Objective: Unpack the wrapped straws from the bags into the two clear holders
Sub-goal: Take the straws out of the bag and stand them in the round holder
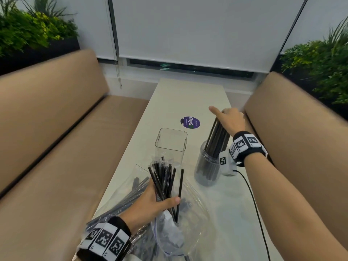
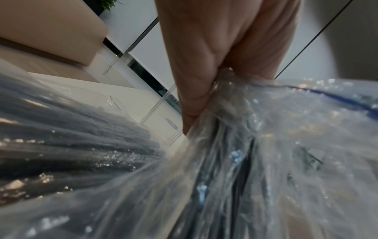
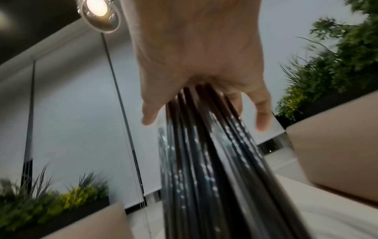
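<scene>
My left hand (image 1: pixel 156 202) grips a fanned bundle of black wrapped straws (image 1: pixel 162 178), its lower ends still in an open clear zip bag (image 1: pixel 190 219). In the left wrist view my fingers (image 2: pixel 196 77) curl round crinkled plastic and straws (image 2: pixel 231 161). A second bag of straws (image 1: pixel 120 200) lies at the left table edge. The square clear holder (image 1: pixel 171 142) stands empty just beyond the bundle. My right hand (image 1: pixel 230 119) rests palm-down on the tops of the straws (image 1: pixel 216 138) standing in the round clear holder (image 1: pixel 206 172); its fingers (image 3: pixel 262 119) hang straight beside the straws (image 3: pixel 204 161).
The narrow white table (image 1: pixel 188 95) has a purple sticker (image 1: pixel 190 122) behind the holders. Tan bench seats (image 1: pixel 52 129) (image 1: pixel 297 129) flank it closely on both sides. A black cable (image 1: pixel 252 194) runs from my right wrist toward me. Plants stand in the far corners.
</scene>
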